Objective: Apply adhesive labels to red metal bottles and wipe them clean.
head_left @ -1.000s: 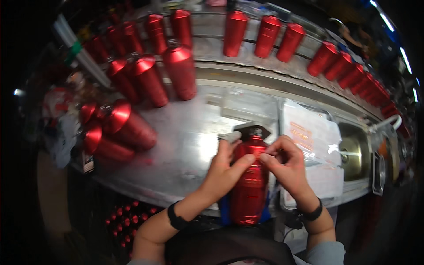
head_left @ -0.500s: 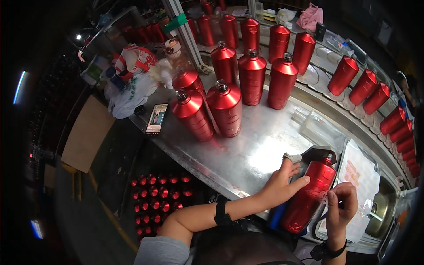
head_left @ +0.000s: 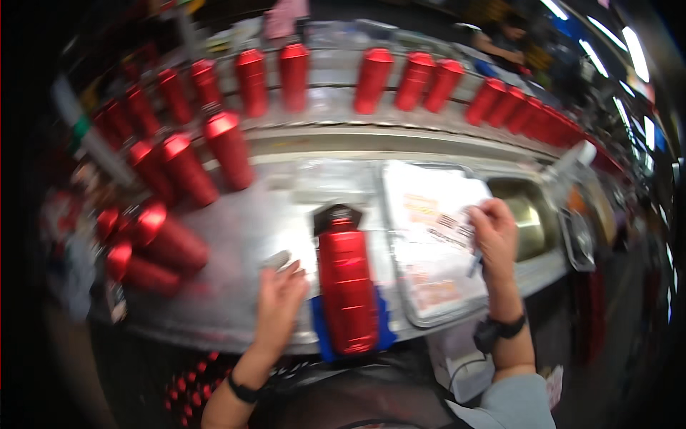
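Observation:
A red metallic bottle (head_left: 347,286) lies on a blue cloth (head_left: 386,330), its neck in a dark angular holder (head_left: 318,220). Left of it, my left hand (head_left: 281,304) hovers apart with fingers spread, holding nothing; a pale wrap covers one fingertip. My right hand (head_left: 494,232) is over the right side of a tray (head_left: 423,322), fingers pinched together. A thin dark bluish piece shows below those fingers, too blurred to name. White sheets (head_left: 436,247) with orange and black prints lie in the tray.
Several red bottles (head_left: 189,168) stand on the metal table's (head_left: 236,293) left side. More red bottles (head_left: 375,79) line the conveyor behind. A clear plastic box (head_left: 332,179) sits beyond the holder. Right of the tray is a metal basin (head_left: 525,214). Another person (head_left: 504,46) is at the far right.
The view has swung right. My left hand has come off the bottle. My right hand has moved from beside the bottle, where a clear patterned film showed, to over the sheets.

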Motion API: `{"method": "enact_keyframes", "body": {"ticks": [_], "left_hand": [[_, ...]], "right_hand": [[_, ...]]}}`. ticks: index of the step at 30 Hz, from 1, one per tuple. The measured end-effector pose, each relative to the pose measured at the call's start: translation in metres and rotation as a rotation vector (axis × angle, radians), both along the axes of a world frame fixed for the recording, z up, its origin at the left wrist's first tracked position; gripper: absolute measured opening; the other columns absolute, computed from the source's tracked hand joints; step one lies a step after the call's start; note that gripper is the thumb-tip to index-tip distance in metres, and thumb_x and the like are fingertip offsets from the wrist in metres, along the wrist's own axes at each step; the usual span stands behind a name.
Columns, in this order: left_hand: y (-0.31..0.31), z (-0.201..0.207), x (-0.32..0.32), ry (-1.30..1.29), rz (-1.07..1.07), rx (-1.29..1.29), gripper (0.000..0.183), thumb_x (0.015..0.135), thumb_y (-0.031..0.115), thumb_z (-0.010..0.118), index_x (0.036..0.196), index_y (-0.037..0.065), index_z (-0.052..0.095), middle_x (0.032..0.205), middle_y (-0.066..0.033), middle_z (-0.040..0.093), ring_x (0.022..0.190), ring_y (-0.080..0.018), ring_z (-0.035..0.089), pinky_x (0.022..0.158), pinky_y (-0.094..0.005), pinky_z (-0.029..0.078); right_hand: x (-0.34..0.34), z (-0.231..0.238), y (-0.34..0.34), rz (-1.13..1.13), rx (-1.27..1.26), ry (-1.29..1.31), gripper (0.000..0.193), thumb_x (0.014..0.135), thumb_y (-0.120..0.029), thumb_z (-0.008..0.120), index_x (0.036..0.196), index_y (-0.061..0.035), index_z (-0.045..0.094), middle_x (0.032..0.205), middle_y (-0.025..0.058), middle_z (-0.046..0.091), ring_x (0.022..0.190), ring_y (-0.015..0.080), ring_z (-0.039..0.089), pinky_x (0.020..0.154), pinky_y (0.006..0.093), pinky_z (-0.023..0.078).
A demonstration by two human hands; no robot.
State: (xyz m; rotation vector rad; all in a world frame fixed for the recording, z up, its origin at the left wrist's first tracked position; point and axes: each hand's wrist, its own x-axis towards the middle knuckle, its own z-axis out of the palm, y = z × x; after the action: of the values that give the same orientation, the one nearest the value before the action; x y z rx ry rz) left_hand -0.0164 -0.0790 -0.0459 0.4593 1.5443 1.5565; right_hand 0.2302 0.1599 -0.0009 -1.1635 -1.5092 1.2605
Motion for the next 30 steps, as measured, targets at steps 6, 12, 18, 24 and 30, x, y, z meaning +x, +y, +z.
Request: {"method": "enact_keyframes", "body": {"ticks": [6,12,18,24,30], "left_hand": [[-0.092,0.040,-0.044,0.124,0.273,-0.119,0.058,0.098,0.022,0.057,0.145,0.000,0.032,0.140,-0.0232,0.049,0.127,-0.0264,0.052,0.109,-0.0380,0.035],[-0.108,0.043,-0.057,0.188,0.311,-0.150,0.060,0.098,0.026,0.055,0.145,0.000,0.030,0.141,-0.0239,0.048,0.129,-0.0278,0.050,0.111,-0.0390,0.032],[-0.110,0.046,-0.056,0.201,0.299,-0.173,0.060,0.098,0.027,0.055,0.146,0.000,0.030,0.142,-0.0252,0.047,0.129,-0.0288,0.050,0.110,-0.0403,0.034],[-0.088,0.042,-0.055,0.182,0.223,-0.163,0.056,0.098,0.022,0.056,0.144,0.000,0.032,0.141,-0.0258,0.047,0.127,-0.0284,0.052,0.108,-0.0388,0.037],[0.009,0.017,-0.034,0.044,-0.049,0.098,0.057,0.097,0.010,0.057,0.147,0.001,0.030,0.140,-0.0227,0.046,0.129,-0.0260,0.049,0.104,-0.0358,0.044]], "right_hand": [[-0.057,-0.103,0.069,0.127,-0.111,0.161,0.011,0.091,-0.009,0.066,0.095,0.0007,0.064,0.080,0.0018,0.063,0.060,0.0045,0.051,0.055,0.0187,0.038],[0.002,-0.235,0.176,-0.044,-0.090,-0.211,0.011,0.086,-0.009,0.068,0.080,-0.0004,0.067,0.071,0.0038,0.064,0.062,0.0101,0.057,0.058,0.0248,0.043],[0.041,-0.291,0.204,-0.005,-0.188,-1.041,0.026,0.067,-0.020,0.083,0.078,-0.0005,0.069,0.071,0.0092,0.069,0.063,0.0207,0.065,0.059,0.0356,0.051],[0.083,-0.231,0.192,-0.082,-0.015,-0.813,0.023,0.078,-0.025,0.075,0.078,-0.0026,0.071,0.072,0.0159,0.070,0.069,0.0307,0.069,0.066,0.0391,0.053],[0.129,-0.037,0.122,-0.147,0.623,-0.780,0.016,0.088,-0.016,0.069,0.085,-0.0007,0.064,0.073,0.0126,0.064,0.062,0.0234,0.059,0.059,0.0354,0.046]]}}
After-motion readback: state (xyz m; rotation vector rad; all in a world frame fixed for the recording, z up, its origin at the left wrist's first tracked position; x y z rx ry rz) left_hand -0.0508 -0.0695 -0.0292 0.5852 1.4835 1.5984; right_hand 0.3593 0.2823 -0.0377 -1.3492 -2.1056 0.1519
